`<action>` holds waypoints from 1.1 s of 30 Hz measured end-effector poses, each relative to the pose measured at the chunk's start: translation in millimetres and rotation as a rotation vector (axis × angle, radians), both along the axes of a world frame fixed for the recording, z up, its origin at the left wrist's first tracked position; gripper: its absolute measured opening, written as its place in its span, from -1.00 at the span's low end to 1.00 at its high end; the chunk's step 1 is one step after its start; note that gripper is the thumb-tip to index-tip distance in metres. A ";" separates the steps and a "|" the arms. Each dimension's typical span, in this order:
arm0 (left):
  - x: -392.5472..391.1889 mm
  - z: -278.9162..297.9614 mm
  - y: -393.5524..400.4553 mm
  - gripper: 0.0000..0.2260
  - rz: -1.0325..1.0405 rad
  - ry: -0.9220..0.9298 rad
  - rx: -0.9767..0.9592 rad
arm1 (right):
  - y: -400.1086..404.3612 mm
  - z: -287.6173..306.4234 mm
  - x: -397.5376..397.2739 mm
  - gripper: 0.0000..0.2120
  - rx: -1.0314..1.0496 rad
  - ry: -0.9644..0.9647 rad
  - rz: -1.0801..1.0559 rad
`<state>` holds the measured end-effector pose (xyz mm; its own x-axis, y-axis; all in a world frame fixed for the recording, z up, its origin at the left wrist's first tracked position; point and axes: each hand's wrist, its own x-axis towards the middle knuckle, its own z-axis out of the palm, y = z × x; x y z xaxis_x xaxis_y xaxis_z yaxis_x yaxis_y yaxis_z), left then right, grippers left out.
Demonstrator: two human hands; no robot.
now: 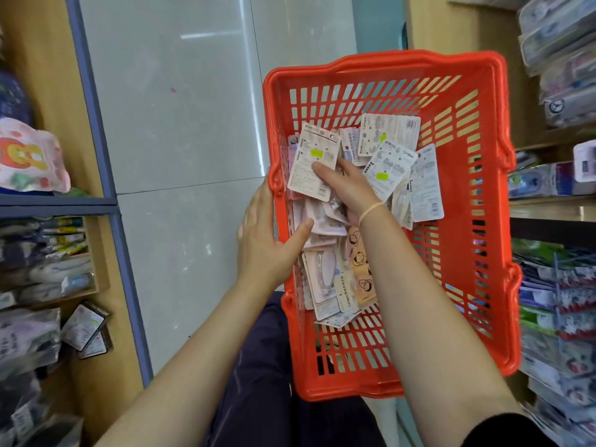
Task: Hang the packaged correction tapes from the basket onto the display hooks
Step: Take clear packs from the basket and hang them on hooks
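Observation:
A red plastic basket (477, 221) fills the middle right, with several packaged correction tapes (392, 162) piled inside. My left hand (264, 240) grips the basket's left rim, thumb hooked inside against the packs. My right hand (346, 188) reaches into the pile and holds a white pack with a yellow sticker (314, 159), thumb on its back, other packs under the fingers. Hooks with hanging goods (567, 285) show at the right edge.
Wooden shelves with stationery stand at left (48, 269) and right (561, 75). A grey tiled floor (180, 124) runs between them. My dark trousers (267, 382) are below the basket.

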<state>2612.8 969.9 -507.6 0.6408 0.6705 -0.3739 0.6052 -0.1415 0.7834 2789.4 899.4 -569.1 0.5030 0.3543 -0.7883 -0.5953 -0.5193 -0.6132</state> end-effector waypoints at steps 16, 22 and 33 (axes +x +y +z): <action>0.2 -1.7 -0.3 -0.30 -0.001 0.006 -0.008 | -3.9 13.6 17.6 -0.74 -0.140 -0.236 0.189; 0.7 -3.2 0.5 -0.32 0.003 -0.003 -0.010 | 22.2 18.7 18.1 -0.63 -0.201 0.002 0.419; -0.4 -4.1 0.1 -0.26 -0.019 0.021 0.019 | 14.5 17.2 -0.7 -0.69 -0.075 -0.118 0.122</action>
